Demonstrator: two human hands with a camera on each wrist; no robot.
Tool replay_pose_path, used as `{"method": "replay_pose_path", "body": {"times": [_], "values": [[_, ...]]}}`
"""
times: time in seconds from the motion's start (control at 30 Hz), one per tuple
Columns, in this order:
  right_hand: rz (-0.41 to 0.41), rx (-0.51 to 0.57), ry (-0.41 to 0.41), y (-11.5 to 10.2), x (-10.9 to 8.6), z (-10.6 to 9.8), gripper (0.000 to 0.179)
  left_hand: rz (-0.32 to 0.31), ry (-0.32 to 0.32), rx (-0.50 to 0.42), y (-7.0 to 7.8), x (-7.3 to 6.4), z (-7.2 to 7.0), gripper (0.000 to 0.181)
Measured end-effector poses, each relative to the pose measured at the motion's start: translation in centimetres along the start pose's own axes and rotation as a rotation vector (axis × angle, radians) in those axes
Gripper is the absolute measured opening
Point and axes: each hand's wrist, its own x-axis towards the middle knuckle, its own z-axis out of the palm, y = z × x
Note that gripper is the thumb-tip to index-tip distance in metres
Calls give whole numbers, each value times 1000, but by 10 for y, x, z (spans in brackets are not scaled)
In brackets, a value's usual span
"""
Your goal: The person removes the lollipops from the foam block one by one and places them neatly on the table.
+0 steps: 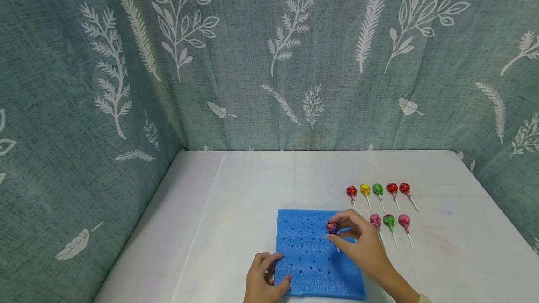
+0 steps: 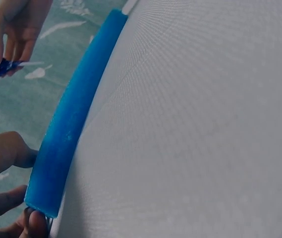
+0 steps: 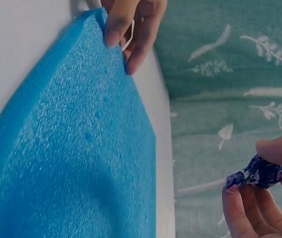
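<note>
A blue foam board (image 1: 313, 265) with rows of small holes lies on the white table. My left hand (image 1: 266, 278) grips its left edge near the front corner, thumb and a finger over the top surface. Above the board, my right hand (image 1: 358, 237) pinches a lollipop (image 1: 332, 228) by its wrapped head between thumb and fingers. The wrapper looks purple-blue with some red, and the white stick (image 3: 200, 187) points down toward the board. In the left wrist view the lollipop (image 2: 3, 68) hangs apart from the foam.
Right of and behind the board lie several wrapped lollipops in two rows. The far row includes a yellow one (image 1: 365, 190) and a green one (image 1: 377, 190); the near row has two pink and one green (image 1: 389, 220). A patterned green curtain (image 1: 252, 60) surrounds the table (image 1: 236, 186).
</note>
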Motion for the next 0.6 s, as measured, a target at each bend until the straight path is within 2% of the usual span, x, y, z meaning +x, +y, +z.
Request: {"method": "replay_pose_path", "body": {"times": [0.3, 0.6], "values": [[41, -44, 39, -1, -1, -8, 31, 33, 4, -24, 1, 0, -1, 40], [70, -83, 65, -1, -2, -16, 31, 37, 9, -28, 0, -1, -1, 40]]}}
